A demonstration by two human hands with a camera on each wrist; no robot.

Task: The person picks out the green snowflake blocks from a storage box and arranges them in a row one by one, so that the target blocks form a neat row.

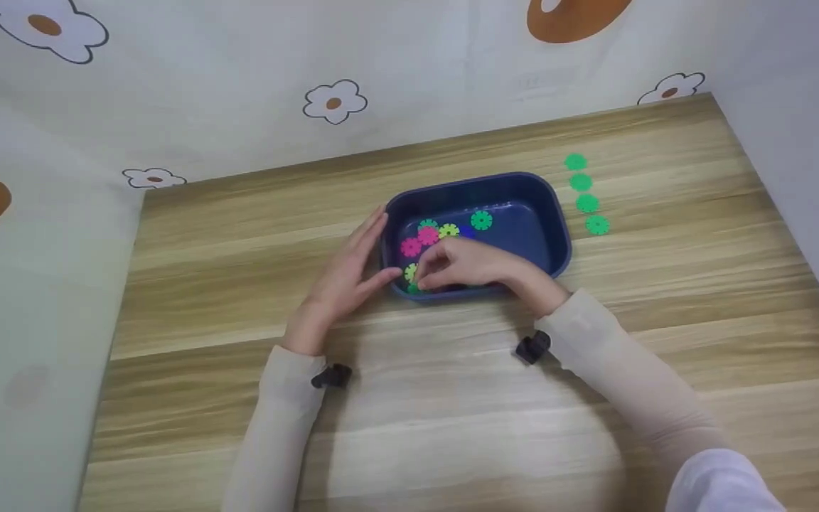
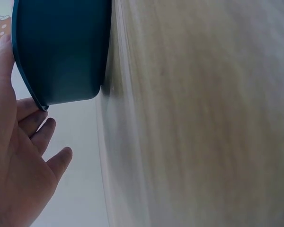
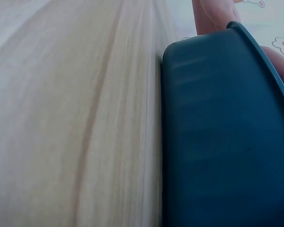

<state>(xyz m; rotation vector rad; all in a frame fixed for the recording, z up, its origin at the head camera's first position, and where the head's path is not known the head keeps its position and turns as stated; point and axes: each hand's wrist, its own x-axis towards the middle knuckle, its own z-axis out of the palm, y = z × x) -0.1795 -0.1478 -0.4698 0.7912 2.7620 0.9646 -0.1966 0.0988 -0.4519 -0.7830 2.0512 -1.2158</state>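
Head view: a wood-grained table (image 1: 452,398) fills most of the frame, backed by a flower-printed cloth (image 1: 225,107). Beyond its middle sits one dark blue tray (image 1: 527,231), flat on the wood, its long side across the person's front, presumably so that both hands reach it easily.

Two sleeved arms come in, each with one black clip (image 1: 534,348) at the wrist. The left hand (image 1: 345,277) is spread, fingers fairly straight along the tray's left end and thumb at the near corner; it rests against the rim without gripping, probably to steady the tray. The right hand (image 1: 470,262) reaches over the near wall, its fingers bent and the thumb close to the forefinger at the near-left corner. That shape suits picking at something small and flat, but whether a disc is pinched there cannot be told.

Smallest are the notched discs. Four green discs (image 1: 581,183) lie on the wood right of the tray, in one slightly slanted line, each just beside the next, seemingly set apart by colour. Inside the tray, mostly bunched at its left, at least eight show: three green ones (image 1: 481,220), two pink ones (image 1: 410,247), two yellow ones (image 1: 451,230) and one blue one (image 1: 466,232). The right hand may hide more.
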